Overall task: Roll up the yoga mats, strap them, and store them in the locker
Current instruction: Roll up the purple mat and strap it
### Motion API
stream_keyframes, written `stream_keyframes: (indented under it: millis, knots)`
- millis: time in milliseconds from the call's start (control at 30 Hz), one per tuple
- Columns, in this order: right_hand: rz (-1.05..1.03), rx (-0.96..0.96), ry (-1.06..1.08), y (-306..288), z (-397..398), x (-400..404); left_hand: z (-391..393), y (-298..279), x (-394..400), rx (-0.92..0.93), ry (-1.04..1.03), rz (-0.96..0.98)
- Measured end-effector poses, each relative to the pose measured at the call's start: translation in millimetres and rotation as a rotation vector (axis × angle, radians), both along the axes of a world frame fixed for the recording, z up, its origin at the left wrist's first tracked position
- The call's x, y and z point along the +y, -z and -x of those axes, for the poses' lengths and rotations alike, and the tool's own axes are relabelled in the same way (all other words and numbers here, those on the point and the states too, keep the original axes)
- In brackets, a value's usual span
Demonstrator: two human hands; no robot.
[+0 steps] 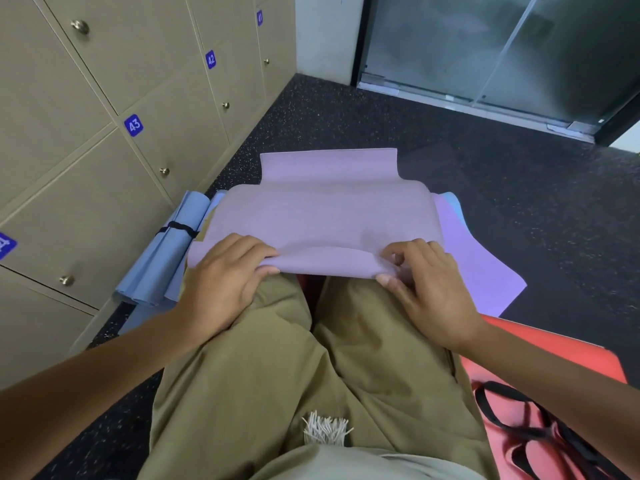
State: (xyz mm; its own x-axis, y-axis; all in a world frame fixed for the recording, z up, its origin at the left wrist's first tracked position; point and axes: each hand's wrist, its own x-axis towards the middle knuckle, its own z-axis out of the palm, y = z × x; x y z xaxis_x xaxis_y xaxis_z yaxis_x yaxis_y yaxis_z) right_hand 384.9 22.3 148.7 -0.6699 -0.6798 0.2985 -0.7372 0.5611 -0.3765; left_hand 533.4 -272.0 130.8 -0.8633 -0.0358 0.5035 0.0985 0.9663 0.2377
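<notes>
Dark speckled floor, beige lockers along the left. Left hand and right hand each pinching the near folded edge of a purple mat, thumbs under, fingers curled on top. Beside it, left: blue mat, rolled, black strap around. Right: red mat with loose black straps.

- The left grip and right grip pinch the near edge of a folded purple mat above the person's knees.
- A rolled blue mat, bound by a black strap, lies on the floor against the lockers.
- Black straps rest on a red mat at the right.
</notes>
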Motion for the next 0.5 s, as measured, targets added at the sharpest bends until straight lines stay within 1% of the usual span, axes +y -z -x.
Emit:
stream_keyframes:
  millis: [200,367,433,500]
  knots:
    - [-0.039,-0.055,-0.094,-1,12,0,1,-4,-2,-0.111,-0.065,-0.246]
    - [-0.022,-0.102,-0.108,0,29,-6,11,-17,-6,-0.190,-0.105,-0.519]
    - [0.007,-0.176,-0.088,1,35,-9,18,-20,-10,-0.278,-0.121,-0.635]
    - [0.027,-0.275,-0.070,-2,41,-12,27,-21,-19,-0.376,-0.139,-0.708]
